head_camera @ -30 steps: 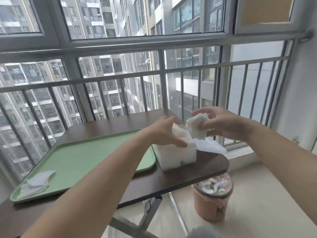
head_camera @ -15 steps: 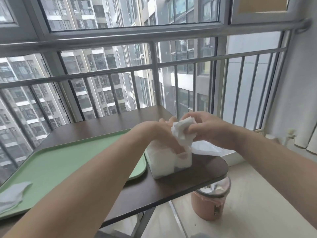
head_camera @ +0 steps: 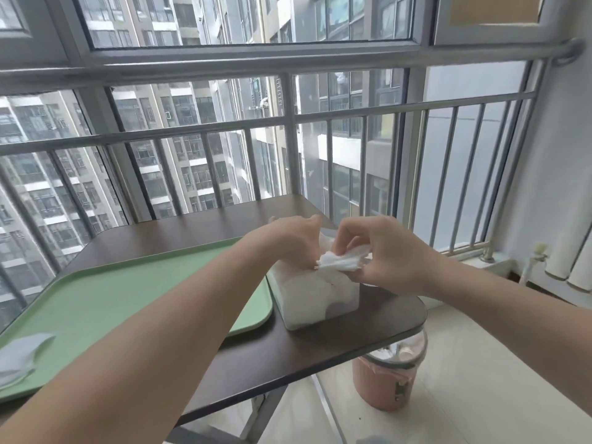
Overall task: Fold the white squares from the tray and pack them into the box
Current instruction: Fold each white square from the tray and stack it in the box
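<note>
Update on the packing: folded square (head_camera: 339, 265) has dropped since a second ago, from up above the box (head_camera: 312, 302) to right at its mouth. Right hand (head_camera: 384, 254) pinches it between thumb and fingertips. Left hand (head_camera: 293, 241) has its fingers curled at the box's top, by the square's end, but I can't tell if it's gripping paper or rim. This one's nearly packed, I'd guess. More white squares (head_camera: 19, 354) wait on the tray (head_camera: 134, 293), well left of the box.
</note>
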Motion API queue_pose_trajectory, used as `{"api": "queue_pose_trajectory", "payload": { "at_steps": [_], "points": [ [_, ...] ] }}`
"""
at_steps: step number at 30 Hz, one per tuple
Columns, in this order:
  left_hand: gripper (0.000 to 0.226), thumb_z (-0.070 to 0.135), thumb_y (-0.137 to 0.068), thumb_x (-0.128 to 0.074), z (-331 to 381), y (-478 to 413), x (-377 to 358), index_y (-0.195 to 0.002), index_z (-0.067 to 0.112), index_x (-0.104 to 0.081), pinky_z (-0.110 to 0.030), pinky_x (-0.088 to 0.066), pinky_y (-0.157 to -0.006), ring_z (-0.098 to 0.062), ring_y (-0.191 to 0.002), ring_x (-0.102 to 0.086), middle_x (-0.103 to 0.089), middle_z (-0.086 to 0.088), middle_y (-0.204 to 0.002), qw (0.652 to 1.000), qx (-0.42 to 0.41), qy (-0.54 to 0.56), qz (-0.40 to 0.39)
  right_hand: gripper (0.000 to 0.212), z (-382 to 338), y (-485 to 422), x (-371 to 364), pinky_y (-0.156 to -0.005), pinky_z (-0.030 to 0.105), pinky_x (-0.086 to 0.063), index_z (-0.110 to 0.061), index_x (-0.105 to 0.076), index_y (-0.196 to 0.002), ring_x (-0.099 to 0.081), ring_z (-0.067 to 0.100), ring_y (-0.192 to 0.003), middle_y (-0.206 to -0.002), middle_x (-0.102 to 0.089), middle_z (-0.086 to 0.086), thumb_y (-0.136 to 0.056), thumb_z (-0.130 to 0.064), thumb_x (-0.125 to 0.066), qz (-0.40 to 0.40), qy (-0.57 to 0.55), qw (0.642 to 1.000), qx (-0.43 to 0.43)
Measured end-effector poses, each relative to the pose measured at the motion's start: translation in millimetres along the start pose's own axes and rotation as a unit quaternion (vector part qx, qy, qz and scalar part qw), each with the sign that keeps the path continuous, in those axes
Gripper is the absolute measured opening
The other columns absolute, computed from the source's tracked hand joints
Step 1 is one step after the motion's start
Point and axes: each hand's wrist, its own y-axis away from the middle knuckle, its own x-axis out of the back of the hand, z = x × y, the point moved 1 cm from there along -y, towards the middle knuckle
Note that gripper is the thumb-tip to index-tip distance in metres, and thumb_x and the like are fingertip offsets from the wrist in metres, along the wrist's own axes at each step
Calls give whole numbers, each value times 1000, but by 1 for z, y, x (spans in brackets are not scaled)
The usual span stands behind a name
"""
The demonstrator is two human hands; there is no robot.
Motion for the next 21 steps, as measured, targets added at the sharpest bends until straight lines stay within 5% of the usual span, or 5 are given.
{"api": "queue_pose_trajectory", "payload": {
  "at_steps": [5,10,14,21],
  "points": [
    [56,54,-71,-68,-3,-5,-5,-114,20,-50,-40,-49,-79,-26,-97,-64,-64,3,-99,1000,-14,7,-3,26,-13,-5,8,-67,20,-45,-39,-64,-89,-61,0,-78,-83,-64,-19,-85,-15,-75,-103,102,989,-6],
    [91,62,-51,-66,0,0,-1,-131,21,-46,-43,-51,-91,-27,-105,-61,-63,-1,-117,1000,-10,-4,-19,22,-37,-18,14,-74,30,-48,-23,-66,-111,-59,16,-84,-89,-63,-5,-95,-17,-52,-243,230,942,-31],
    [115,73,-28,-53,1,0,-1,-132,23,-47,-44,-51,-92,-27,-110,-60,-61,1,-126,999,-15,-27,-26,27,-49,-27,8,-59,26,-39,-13,-63,-109,-51,13,-71,-80,-51,-2,-99,-16,-37,-321,295,898,-55],
    [104,66,-46,-55,-2,0,-4,-140,24,-41,-46,-48,-98,-30,-118,-56,-56,-4,-130,999,-8,-28,-18,25,-52,-42,-2,-67,32,-42,-14,-62,-107,-54,24,-86,-100,-61,6,-101,-18,-37,-404,327,851,-71]
  ]
}}
